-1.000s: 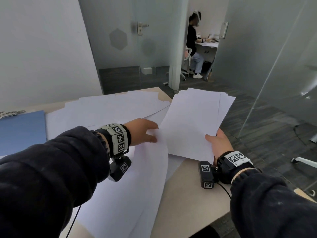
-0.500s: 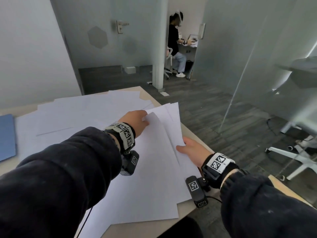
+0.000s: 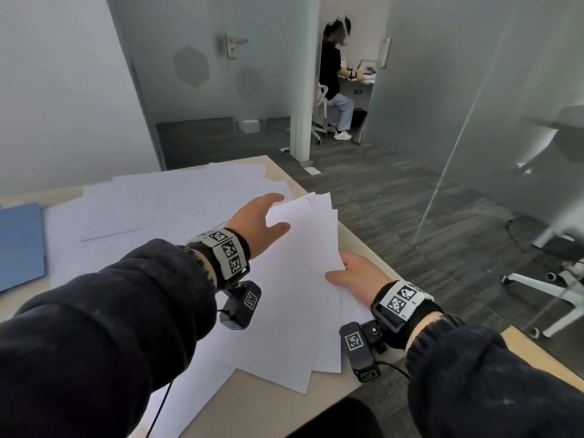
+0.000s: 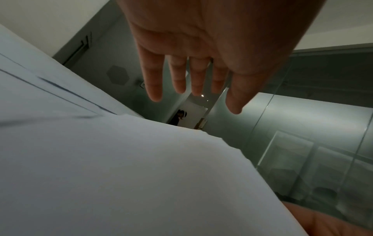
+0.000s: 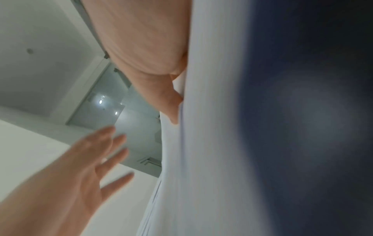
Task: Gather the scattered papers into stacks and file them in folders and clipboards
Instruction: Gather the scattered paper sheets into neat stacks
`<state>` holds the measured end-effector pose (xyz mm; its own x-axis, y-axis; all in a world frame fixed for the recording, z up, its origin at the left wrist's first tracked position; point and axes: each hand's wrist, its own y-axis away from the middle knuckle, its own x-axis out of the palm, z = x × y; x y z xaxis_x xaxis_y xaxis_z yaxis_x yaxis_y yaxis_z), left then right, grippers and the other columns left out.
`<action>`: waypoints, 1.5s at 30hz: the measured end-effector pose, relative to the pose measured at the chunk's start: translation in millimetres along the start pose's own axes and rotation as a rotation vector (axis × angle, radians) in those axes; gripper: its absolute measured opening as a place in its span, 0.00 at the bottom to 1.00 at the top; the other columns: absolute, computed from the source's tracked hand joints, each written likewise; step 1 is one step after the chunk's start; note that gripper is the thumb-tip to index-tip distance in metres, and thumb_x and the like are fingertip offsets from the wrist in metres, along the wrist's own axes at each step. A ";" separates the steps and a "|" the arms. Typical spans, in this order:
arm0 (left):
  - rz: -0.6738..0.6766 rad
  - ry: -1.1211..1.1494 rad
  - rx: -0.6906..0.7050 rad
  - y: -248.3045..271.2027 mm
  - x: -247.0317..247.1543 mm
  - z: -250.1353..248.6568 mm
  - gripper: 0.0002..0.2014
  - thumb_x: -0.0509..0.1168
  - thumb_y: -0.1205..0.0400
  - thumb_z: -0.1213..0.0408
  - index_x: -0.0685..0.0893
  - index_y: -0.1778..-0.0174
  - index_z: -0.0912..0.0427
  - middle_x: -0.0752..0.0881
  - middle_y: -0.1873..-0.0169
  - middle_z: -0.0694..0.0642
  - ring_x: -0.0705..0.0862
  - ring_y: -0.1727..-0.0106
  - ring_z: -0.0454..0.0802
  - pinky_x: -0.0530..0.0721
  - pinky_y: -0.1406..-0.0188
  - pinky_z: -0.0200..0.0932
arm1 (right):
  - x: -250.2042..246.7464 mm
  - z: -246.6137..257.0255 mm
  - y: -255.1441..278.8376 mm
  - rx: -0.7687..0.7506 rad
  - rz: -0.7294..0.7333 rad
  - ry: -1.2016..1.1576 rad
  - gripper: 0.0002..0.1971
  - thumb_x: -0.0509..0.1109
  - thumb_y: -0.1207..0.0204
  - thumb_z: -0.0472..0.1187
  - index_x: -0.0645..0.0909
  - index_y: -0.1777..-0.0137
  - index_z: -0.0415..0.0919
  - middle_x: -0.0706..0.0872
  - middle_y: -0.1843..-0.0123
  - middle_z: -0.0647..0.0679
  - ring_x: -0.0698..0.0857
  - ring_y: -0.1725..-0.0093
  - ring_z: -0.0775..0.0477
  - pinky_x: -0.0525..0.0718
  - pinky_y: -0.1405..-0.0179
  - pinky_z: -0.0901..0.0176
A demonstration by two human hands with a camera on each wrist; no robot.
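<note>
White sheaf of papers (image 3: 303, 279) pinched by right hand (image 3: 354, 276); left hand (image 3: 256, 226) fingers (image 4: 155, 79) spread, holding nothing; one blue folder (image 3: 19, 245).

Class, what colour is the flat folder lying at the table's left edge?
Blue; the flat folder shows best in the head view.

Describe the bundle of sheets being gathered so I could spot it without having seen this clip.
Start at the table and go to its right edge. The fanned stack of papers lies there, gripped by the right hand. Unlike the loose sheets spread flat further left, its corners splay out and it is being held.
</note>
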<state>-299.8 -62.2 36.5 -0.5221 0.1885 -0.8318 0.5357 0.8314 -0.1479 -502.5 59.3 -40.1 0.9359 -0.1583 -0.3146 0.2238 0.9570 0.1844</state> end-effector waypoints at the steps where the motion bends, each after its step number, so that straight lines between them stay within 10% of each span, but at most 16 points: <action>1: 0.020 -0.033 -0.038 4.4 -7.6 10.9 0.26 0.66 0.17 0.49 0.70 0.22 0.44 0.73 0.23 0.46 0.74 0.25 0.50 0.70 0.29 0.45 | -0.9 -1.3 -1.4 -0.001 -0.015 -0.006 0.19 0.74 0.35 0.45 0.87 0.44 0.43 0.94 0.47 0.45 0.91 0.45 0.39 0.85 0.35 0.36; 8: 0.277 -0.419 -0.314 48.5 -57.1 101.5 0.24 0.67 0.20 0.42 0.76 0.28 0.42 0.79 0.30 0.48 0.80 0.35 0.50 0.77 0.34 0.46 | 0.1 -0.8 -6.7 0.056 -0.140 -0.028 0.11 0.70 0.26 0.35 0.86 0.46 0.32 0.92 0.48 0.36 0.90 0.45 0.30 0.84 0.41 0.43; 16: 0.565 -0.455 -0.312 89.9 -58.5 117.3 0.63 0.76 0.43 0.26 0.51 0.14 0.38 0.55 0.14 0.43 0.60 0.15 0.49 0.59 0.17 0.50 | 6.4 6.2 -4.3 0.146 -0.257 0.025 0.09 0.63 0.19 0.34 0.85 0.47 0.34 0.91 0.48 0.33 0.88 0.46 0.31 0.82 0.47 0.46; 29: 0.476 -0.674 -0.160 95.0 -43.9 88.6 0.44 0.65 0.31 0.27 0.61 0.19 0.36 0.84 0.37 0.47 0.82 0.36 0.54 0.82 0.40 0.48 | 8.7 7.0 -3.8 0.169 -0.293 0.056 0.11 0.62 0.20 0.35 0.83 0.46 0.30 0.87 0.44 0.26 0.83 0.55 0.38 0.75 0.53 0.49; 35: 0.325 -0.638 -0.103 89.9 -46.6 72.0 0.12 0.58 0.20 0.50 0.80 0.52 0.53 0.84 0.59 0.51 0.83 0.55 0.54 0.83 0.55 0.46 | 7.8 5.0 -2.1 0.148 -0.285 0.036 0.11 0.62 0.20 0.35 0.85 0.46 0.35 0.89 0.45 0.30 0.87 0.44 0.28 0.80 0.49 0.47; 40: 0.212 -0.373 -0.127 71.1 -36.6 50.7 0.13 0.57 0.18 0.53 0.77 0.58 0.58 0.83 0.63 0.53 0.84 0.59 0.56 0.81 0.61 0.46 | 8.6 5.7 1.9 0.110 -0.258 0.005 0.08 0.65 0.20 0.35 0.86 0.50 0.37 0.91 0.50 0.36 0.89 0.46 0.31 0.84 0.42 0.42; 45: 0.191 0.275 -0.267 54.2 -8.0 -2.3 0.12 0.53 0.12 0.55 0.78 0.41 0.54 0.87 0.55 0.53 0.90 0.61 0.52 0.89 0.72 0.46 | 8.2 5.3 7.9 0.069 -0.207 -0.050 0.08 0.66 0.22 0.33 0.87 0.48 0.39 0.93 0.51 0.40 0.90 0.46 0.34 0.84 0.38 0.39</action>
<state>-268.1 -17.4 36.3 -0.6071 0.4543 -0.6520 0.4683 0.8674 0.1684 -491.6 64.3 -36.3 0.8800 -0.3633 -0.3058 0.4291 0.8843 0.1841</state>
